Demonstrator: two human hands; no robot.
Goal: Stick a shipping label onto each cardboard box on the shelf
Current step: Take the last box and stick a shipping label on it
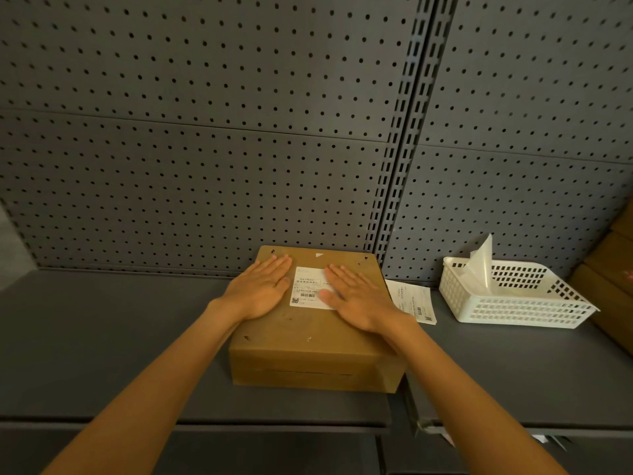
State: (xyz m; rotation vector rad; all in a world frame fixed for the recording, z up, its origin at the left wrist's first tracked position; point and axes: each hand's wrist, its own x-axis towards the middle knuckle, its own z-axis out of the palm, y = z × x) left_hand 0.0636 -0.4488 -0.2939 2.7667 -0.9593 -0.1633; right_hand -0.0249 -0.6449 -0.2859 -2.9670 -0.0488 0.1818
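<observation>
Brown cardboard box (308, 341) lies flat on the shelf (102, 337), stiff-topped, likely light. Left hand (262, 289) and right hand (356, 298) press flat, fingers straight and together, on either side of the thin shipping label (308, 286); smooth it from the edges.

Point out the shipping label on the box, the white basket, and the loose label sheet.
shipping label (306, 286), head view, exposed left half.
white basket (520, 311), head view, front wall.
loose label sheet (416, 301), head view, middle.

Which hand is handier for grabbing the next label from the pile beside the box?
The right hand, probably: the loose labels lie just right of the box, beside it.
</observation>
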